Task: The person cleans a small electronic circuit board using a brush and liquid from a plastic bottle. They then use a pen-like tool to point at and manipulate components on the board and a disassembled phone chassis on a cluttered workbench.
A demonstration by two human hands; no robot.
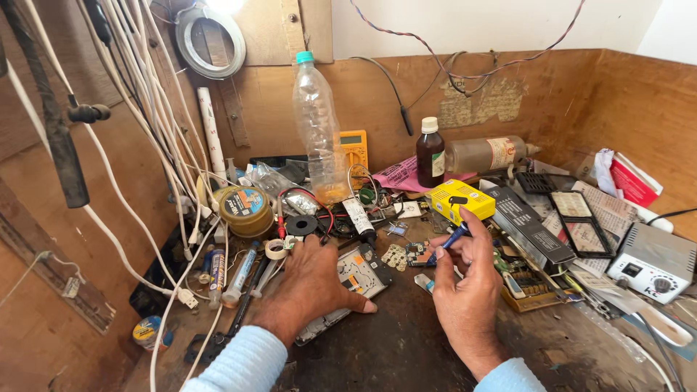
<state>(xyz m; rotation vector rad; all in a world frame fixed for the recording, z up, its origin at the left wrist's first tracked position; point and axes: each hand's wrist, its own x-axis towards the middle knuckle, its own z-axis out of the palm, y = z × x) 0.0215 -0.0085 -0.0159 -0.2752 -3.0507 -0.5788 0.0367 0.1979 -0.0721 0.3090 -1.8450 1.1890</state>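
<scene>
Cluttered bench (406, 356): left hand (308, 287) flat on one board (359, 272); right hand (465, 279) pinching one blue tool (451, 239).

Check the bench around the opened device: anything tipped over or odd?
Yes. A clear bottle with a paper label lies on its side at the back, beside the upright brown bottle. The left hand rests on the opened device; the right hand holds a blue tool.

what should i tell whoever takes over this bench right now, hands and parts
Left hand: flat on the opened device at the middle of the bench, pinning it down.
Right hand: holds a blue pen-like tool, tip pointing down-left toward the small circuit board beside the device.
Done: the device's insides are exposed.
Left: the tool has not visibly touched the board; contact cannot be told.
Nearby: yellow box, brown bottle.
</scene>
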